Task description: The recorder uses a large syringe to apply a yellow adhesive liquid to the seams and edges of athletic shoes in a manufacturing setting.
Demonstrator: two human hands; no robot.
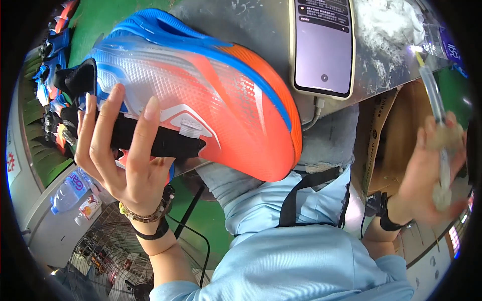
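A coral, white and blue sports shoe is held up close in front of me, its orange and blue sole edge turned up and to the right. My left hand grips it at the opening, fingers spread over the black strap and side. Off to the right, my right hand is closed around a clear syringe with a thin yellowish tip pointing up and away. This hand is blurred and stands apart from the shoe. The shoe's far side is hidden.
A phone with a cable plugged in lies on the grey worktop. White fluff sits at its far right. Below stands a cardboard box. At left are more shoes, a plastic bottle and a caged fan.
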